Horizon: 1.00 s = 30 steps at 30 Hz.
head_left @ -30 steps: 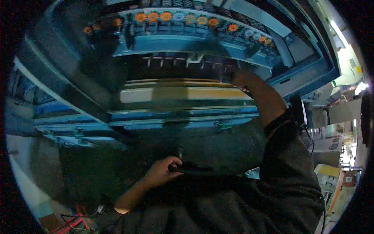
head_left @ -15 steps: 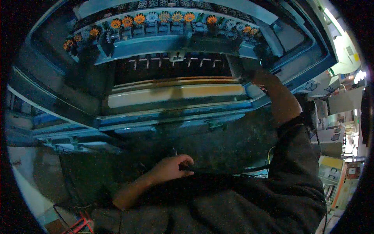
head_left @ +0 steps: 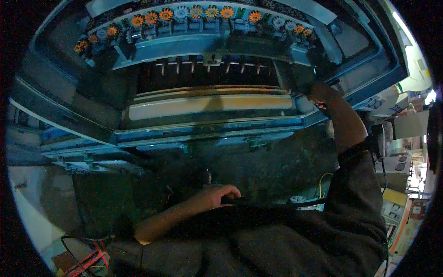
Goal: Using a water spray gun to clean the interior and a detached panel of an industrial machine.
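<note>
My left hand (head_left: pixel 216 196) is low in front of my body, its fingers curled round a black hose (head_left: pixel 281 203) that runs off to the right. My right arm reaches forward into a large blue machine (head_left: pixel 175 50). There my right hand (head_left: pixel 326 96) is closed beside the inner right wall, near the right end of a long cream-coloured bar (head_left: pixel 207 105). Something small and dark sticks out leftward from its fingers; shadow hides what it is. Behind the bar, a row of metal prongs (head_left: pixel 210 68) hangs over a dark opening.
Orange and grey toothed wheels (head_left: pixel 196 12) line the machine's upper part. A raised blue frame (head_left: pixel 64 122) borders the opening at left. The dark floor (head_left: pixel 286 161) lies between me and the machine. Red-handled items (head_left: pixel 87 263) lie at lower left; grey cabinets (head_left: pixel 397 166) stand at right.
The view has shifted slightly. My left hand is a little farther right, and more of the hose shows beside it. My right hand stays by the inner right wall.
</note>
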Motion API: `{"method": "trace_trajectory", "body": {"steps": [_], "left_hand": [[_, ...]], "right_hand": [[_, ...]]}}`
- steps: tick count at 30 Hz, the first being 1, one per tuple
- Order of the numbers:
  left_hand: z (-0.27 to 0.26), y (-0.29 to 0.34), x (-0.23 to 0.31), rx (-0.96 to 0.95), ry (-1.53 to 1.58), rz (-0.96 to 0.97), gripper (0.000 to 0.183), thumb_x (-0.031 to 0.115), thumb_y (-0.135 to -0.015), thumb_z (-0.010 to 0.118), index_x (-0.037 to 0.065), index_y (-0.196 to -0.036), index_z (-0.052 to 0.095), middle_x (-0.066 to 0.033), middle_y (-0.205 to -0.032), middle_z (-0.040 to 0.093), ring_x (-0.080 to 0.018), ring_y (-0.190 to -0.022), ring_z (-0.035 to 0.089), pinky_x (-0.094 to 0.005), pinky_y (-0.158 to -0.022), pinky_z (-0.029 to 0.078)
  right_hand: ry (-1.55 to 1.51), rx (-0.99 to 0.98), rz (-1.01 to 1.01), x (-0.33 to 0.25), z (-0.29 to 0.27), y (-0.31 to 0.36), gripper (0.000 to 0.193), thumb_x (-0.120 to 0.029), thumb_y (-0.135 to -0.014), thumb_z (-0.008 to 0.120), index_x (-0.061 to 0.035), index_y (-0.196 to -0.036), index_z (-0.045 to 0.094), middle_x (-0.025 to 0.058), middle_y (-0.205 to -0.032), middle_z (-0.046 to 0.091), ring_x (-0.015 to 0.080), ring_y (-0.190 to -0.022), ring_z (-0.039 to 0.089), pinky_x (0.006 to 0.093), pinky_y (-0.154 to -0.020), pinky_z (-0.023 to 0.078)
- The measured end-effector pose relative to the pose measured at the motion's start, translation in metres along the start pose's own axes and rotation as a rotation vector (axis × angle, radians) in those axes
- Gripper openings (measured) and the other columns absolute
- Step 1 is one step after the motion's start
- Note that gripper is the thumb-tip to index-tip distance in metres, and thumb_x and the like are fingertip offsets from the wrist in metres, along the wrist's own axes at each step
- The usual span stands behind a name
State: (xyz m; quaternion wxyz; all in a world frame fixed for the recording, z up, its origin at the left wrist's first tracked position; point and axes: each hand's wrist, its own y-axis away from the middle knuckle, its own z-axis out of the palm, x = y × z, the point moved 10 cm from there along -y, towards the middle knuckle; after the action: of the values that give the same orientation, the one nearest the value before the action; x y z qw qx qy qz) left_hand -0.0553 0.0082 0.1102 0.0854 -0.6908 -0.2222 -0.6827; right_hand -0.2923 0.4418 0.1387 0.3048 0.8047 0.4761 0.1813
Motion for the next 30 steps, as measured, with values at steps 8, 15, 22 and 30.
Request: {"method": "trace_trajectory", "body": {"steps": [8, 15, 22, 30], "left_hand": [[0.004, -0.003, -0.016, 0.012, -0.012, 0.066, 0.042, 0.031, -0.085, 0.076, 0.011, -0.118, 0.059, -0.0079, -0.103, 0.067, -0.0229, -0.097, 0.066, -0.0384, -0.085, 0.051], [-0.001, -0.008, -0.017, 0.036, -0.047, 0.092, 0.043, 0.029, -0.084, 0.078, 0.010, -0.117, 0.059, -0.0081, -0.102, 0.066, -0.0228, -0.095, 0.066, -0.0384, -0.084, 0.051], [-0.002, -0.015, -0.014, 0.006, 0.031, 0.046, 0.041, 0.028, -0.086, 0.076, 0.010, -0.118, 0.058, -0.0082, -0.106, 0.066, -0.0219, -0.098, 0.066, -0.0371, -0.085, 0.052], [-0.010, -0.011, -0.029, -0.002, 0.058, -0.048, 0.044, 0.029, -0.087, 0.075, 0.011, -0.122, 0.056, -0.0074, -0.109, 0.065, -0.0211, -0.101, 0.065, -0.0373, -0.088, 0.051]], "right_hand": [[0.099, -0.025, -0.095, -0.015, 0.005, -0.012, 0.019, -0.015, -0.086, 0.063, -0.0015, -0.072, 0.062, 0.0094, -0.054, 0.057, 0.0210, -0.042, 0.055, 0.0381, -0.040, 0.045], [-0.012, 0.054, -0.043, -0.008, -0.008, -0.017, 0.020, -0.009, -0.079, 0.068, 0.0016, -0.065, 0.057, 0.0131, -0.056, 0.057, 0.0221, -0.043, 0.055, 0.0393, -0.039, 0.044], [0.072, 0.024, 0.035, -0.015, -0.016, 0.003, 0.013, -0.006, -0.076, 0.067, 0.0004, -0.072, 0.057, 0.0114, -0.056, 0.055, 0.0215, -0.043, 0.054, 0.0393, -0.039, 0.043], [0.010, 0.011, 0.057, -0.059, -0.013, 0.020, 0.012, -0.005, -0.079, 0.065, 0.0030, -0.085, 0.060, 0.0127, -0.060, 0.056, 0.0225, -0.051, 0.058, 0.0399, -0.043, 0.047]]}}
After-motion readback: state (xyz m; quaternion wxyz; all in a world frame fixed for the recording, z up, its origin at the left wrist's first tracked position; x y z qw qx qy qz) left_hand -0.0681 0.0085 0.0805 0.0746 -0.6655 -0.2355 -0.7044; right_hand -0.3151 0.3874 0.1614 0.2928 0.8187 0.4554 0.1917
